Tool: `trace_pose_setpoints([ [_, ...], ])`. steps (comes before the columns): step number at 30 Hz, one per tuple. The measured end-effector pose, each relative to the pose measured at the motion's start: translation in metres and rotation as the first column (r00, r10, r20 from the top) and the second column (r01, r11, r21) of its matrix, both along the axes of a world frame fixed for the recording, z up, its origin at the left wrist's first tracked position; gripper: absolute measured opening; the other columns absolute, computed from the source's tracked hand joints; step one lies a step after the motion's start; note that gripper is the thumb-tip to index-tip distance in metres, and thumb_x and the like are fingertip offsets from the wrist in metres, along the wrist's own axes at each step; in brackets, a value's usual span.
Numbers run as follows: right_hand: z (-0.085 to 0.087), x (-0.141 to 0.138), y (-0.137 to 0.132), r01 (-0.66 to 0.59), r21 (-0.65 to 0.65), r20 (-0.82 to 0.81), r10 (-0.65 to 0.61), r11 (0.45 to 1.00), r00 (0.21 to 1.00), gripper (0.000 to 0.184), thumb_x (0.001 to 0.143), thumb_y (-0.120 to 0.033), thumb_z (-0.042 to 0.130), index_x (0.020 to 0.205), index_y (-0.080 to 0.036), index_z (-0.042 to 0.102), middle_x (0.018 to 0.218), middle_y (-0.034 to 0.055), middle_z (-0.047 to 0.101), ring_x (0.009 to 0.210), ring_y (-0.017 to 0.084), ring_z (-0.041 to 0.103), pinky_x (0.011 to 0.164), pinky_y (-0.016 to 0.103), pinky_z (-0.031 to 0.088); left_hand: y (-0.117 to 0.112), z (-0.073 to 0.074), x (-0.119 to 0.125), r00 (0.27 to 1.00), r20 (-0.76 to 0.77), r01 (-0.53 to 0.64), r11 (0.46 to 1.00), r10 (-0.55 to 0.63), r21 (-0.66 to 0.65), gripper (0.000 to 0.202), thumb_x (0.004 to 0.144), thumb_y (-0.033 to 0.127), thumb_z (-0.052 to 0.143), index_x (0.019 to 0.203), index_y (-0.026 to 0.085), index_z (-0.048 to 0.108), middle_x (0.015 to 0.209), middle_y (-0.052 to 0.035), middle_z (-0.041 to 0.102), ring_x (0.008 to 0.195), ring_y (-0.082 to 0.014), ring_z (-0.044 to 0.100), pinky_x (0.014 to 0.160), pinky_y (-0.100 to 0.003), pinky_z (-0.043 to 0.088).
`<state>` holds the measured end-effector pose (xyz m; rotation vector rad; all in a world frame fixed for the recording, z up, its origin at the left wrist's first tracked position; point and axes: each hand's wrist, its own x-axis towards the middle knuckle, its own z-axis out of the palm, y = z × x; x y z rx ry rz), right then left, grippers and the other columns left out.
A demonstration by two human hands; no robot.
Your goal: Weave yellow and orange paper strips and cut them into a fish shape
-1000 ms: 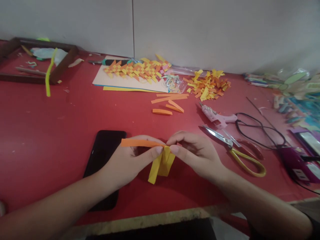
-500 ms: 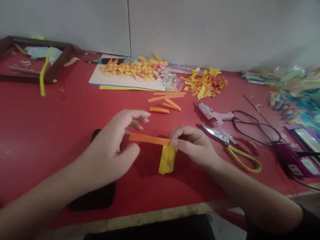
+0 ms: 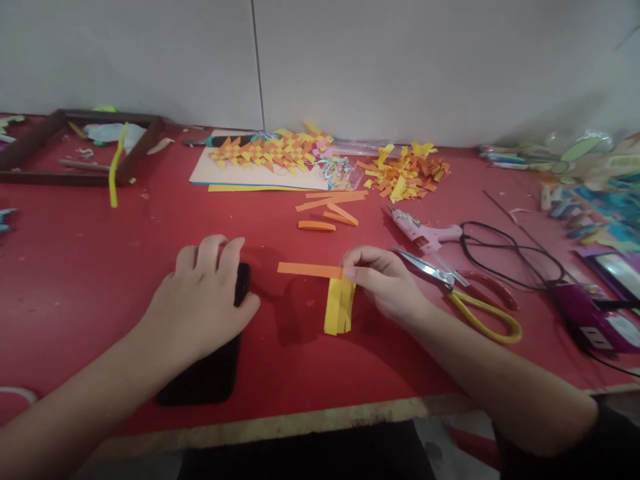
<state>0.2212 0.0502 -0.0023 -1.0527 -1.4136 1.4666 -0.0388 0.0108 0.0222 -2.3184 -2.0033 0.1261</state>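
My right hand pinches folded paper strips just above the red table: an orange strip sticks out to the left and yellow strips hang down. My left hand lies palm down, fingers curved, on top of a black phone lying flat on the table. It holds nothing else.
Yellow-handled scissors and a pink glue gun with a black cord lie right of my right hand. Loose orange strips, a woven orange-yellow band on paper sheets and a heap of scraps sit farther back. A wooden frame lies far left.
My left hand let go of the orange strip, moved left and came down onto the phone. My right hand kept hold of the strips.
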Motion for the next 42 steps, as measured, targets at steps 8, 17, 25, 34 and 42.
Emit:
trace_pose_setpoints([
  [8, 0.0009, -0.0006, 0.0015, -0.013, -0.004, -0.03, 0.012, 1.0, 0.999, 0.014, 0.075, -0.029, 0.071, 0.068, -0.019, 0.064, 0.064, -0.0034, 0.055, 0.059, 0.009, 0.046, 0.059, 0.024, 0.038, 0.0052, -0.0019, 0.0025, 0.997, -0.057, 0.044, 0.999, -0.043, 0.01, 0.061, 0.085, 0.035, 0.047, 0.142, 0.012, 0.04, 0.151, -0.0226, 0.033, 0.116, -0.0456, 0.048, 0.071, -0.055, 0.055],
  [17, 0.0009, -0.0033, 0.0006, -0.045, -0.032, -0.057, 0.043, 0.998, 0.997, 0.019, 0.074, -0.035, 0.077, 0.071, -0.019, 0.067, 0.065, -0.0033, 0.058, 0.06, 0.009, 0.049, 0.061, 0.025, 0.042, 0.0048, -0.0059, -0.0029, 0.995, -0.072, 0.078, 0.995, -0.073, 0.058, 0.055, 0.084, 0.035, 0.048, 0.132, 0.009, 0.044, 0.147, -0.0245, 0.035, 0.113, -0.0447, 0.047, 0.07, -0.051, 0.055],
  [25, 0.0021, -0.004, -0.0003, -0.065, -0.044, -0.003, 0.065, 0.997, 0.998, 0.022, 0.074, -0.04, 0.077, 0.074, -0.019, 0.07, 0.07, -0.0019, 0.063, 0.064, 0.01, 0.054, 0.066, 0.025, 0.046, 0.0033, -0.0068, -0.0039, 0.996, -0.05, 0.071, 0.995, -0.068, 0.071, 0.052, 0.083, 0.035, 0.049, 0.129, 0.011, 0.043, 0.144, -0.024, 0.037, 0.113, -0.0455, 0.047, 0.067, -0.051, 0.055],
  [34, 0.0052, -0.0051, -0.0013, -0.074, -0.059, 0.028, 0.076, 0.996, 0.997, 0.021, 0.075, -0.038, 0.077, 0.074, -0.018, 0.07, 0.07, -0.001, 0.064, 0.064, 0.01, 0.054, 0.064, 0.025, 0.045, -0.0002, -0.0049, -0.002, 0.997, -0.012, 0.073, 0.994, -0.072, 0.079, 0.043, 0.086, 0.032, 0.048, 0.123, 0.012, 0.044, 0.14, -0.026, 0.04, 0.113, -0.0446, 0.048, 0.071, -0.052, 0.053],
  [42, 0.0024, -0.0056, 0.0007, -0.099, -0.061, -0.01, 0.099, 0.993, 0.995, 0.02, 0.074, -0.037, 0.078, 0.075, -0.018, 0.071, 0.072, -0.0009, 0.066, 0.066, 0.01, 0.057, 0.067, 0.025, 0.047, -0.0042, -0.0043, 0.0001, 0.999, -0.024, 0.048, 0.997, -0.047, 0.054, 0.047, 0.086, 0.035, 0.047, 0.125, 0.008, 0.046, 0.139, -0.0269, 0.04, 0.112, -0.046, 0.046, 0.067, -0.051, 0.054],
])
